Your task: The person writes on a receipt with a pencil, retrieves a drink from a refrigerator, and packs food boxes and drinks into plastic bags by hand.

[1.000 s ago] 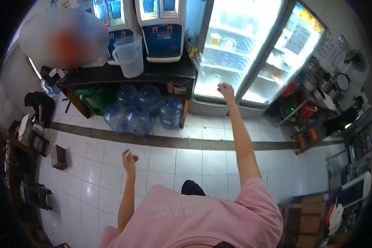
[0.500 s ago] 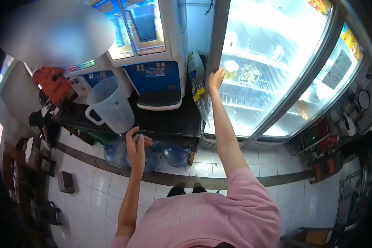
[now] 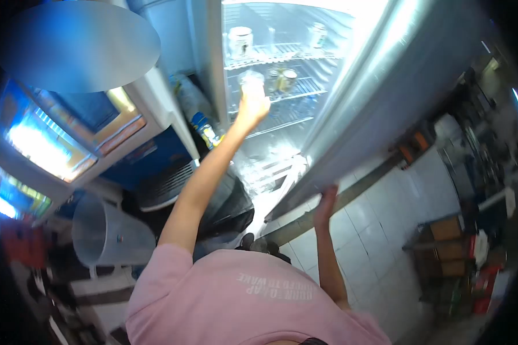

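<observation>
My left hand (image 3: 254, 106) reaches inside the lit glass-door fridge (image 3: 216, 63). Its fingers are around the lower part of a clear container (image 3: 251, 79) with a pale top, blurred by glare. Beside that container on the same wire shelf stand small jars (image 3: 286, 79) with yellowish contents. A white can (image 3: 240, 41) and a second pale can (image 3: 318, 35) are on the shelf above. The fridge door (image 3: 351, 132) stands swung open to the right. My right hand (image 3: 326, 202) is closed at its lower outer edge, fingers partly hidden by the door.
Left of the fridge are a drink dispenser (image 3: 112, 149) and a translucent pitcher (image 3: 112, 233) on a dark table. A plastic-wrapped bundle (image 3: 198, 112) sits between dispenser and fridge. White floor tiles (image 3: 380, 213) lie below; a wooden shelf unit (image 3: 443, 244) stands at the right.
The fridge door has swung open. My right hand has left the door frame's left side for the door's lower edge, and my left hand has moved from beside the pitcher into the fridge.
</observation>
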Tool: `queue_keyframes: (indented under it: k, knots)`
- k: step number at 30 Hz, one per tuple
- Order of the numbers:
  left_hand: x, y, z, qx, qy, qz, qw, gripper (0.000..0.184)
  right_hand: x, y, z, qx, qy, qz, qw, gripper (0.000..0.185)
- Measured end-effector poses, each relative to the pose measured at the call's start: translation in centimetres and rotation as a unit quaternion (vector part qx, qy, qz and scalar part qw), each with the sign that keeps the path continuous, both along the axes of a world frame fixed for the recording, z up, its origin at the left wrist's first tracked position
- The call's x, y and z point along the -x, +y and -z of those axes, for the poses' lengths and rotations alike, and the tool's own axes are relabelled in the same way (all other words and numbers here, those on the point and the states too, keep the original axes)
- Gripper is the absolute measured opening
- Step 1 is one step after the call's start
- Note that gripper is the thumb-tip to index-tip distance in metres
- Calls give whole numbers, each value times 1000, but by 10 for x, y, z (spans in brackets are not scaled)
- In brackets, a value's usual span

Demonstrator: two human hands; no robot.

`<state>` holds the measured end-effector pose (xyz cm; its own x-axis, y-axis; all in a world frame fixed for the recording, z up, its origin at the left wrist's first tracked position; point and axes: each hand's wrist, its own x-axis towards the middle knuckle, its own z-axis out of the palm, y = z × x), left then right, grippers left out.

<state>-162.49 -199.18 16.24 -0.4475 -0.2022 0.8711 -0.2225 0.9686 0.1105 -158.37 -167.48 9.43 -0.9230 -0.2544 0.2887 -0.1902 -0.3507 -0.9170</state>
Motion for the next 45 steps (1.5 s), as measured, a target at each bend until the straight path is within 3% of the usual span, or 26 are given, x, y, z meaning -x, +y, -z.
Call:
queue_keyframes:
  k: [1,2,4,5,7,9,11,13,15,17,19,20,21,23,25,27,28,29,30,31,32,34,39,41,43,45]
  knots:
    - [18,-10,-20,-116,-154,-29,981,56,2,19,-2,42,-53,59,996,38]
    - [30,-21,-38,-217,-310,-55,924,72,-4,35,-30,52,-106,108,987,40]
    - [71,-59,-5,-192,-349,-139,907,96,27,83,-15,43,-74,205,975,45]
    - [77,-74,-6,-284,-383,-116,872,101,35,95,-25,59,-82,257,961,47]
    - [90,-79,-4,-250,-355,-201,878,102,73,130,-12,89,-55,274,956,49]
    - [85,-69,-16,-274,-377,-180,866,85,95,160,-11,85,-22,253,964,53]
    - [66,-51,11,-128,-233,-143,953,77,114,176,-12,89,10,246,965,56]
    - [38,-24,22,-34,-55,-40,997,72,137,185,4,76,6,323,943,55]
    - [-7,27,2,-58,123,69,988,65,165,201,28,-14,-22,441,897,54]
    - [-52,73,-16,-35,167,89,981,60,164,184,25,-156,2,510,846,56]
    - [-120,140,-49,-57,168,111,978,53,133,143,17,-226,53,450,862,59]
    - [-163,176,-78,19,134,121,983,57,105,126,13,-226,73,365,900,60]
    - [-178,186,-75,71,182,177,965,62,76,106,11,-219,82,236,943,62]
    - [-237,244,-91,75,133,244,958,69,-3,98,-1,-128,31,-10,991,64]
    - [-274,301,-91,46,73,383,920,71,-98,143,2,-23,-57,-119,991,67]
    - [-311,364,-73,8,0,520,854,72,-220,230,-8,55,-137,-114,982,83]
    - [-331,409,-68,-22,-63,654,753,72,-278,272,-3,149,-130,-90,976,82]
    - [-356,455,-58,-58,-152,709,686,72,-341,312,-4,141,-84,31,986,78]
    - [-374,499,-38,6,-218,729,649,70,-411,367,-29,199,-117,12,973,72]
    - [-415,556,-53,78,-240,766,591,63,-468,404,-41,251,-156,51,954,73]
    - [-435,601,-35,63,-289,802,519,59,-513,429,-39,194,-171,130,957,76]
    - [-501,674,-27,165,-306,816,462,57,-589,459,-22,130,-199,242,941,87]
    - [-662,841,9,175,-484,823,239,79,-767,560,40,257,-248,318,878,82]
    - [-707,913,32,205,-516,826,94,84,-829,598,83,329,-203,354,852,81]
    - [-766,1001,46,253,-573,778,-42,83,-898,637,105,398,-191,431,787,76]
    - [-830,1097,91,175,-636,727,-188,75,-961,677,101,464,-134,523,702,71]
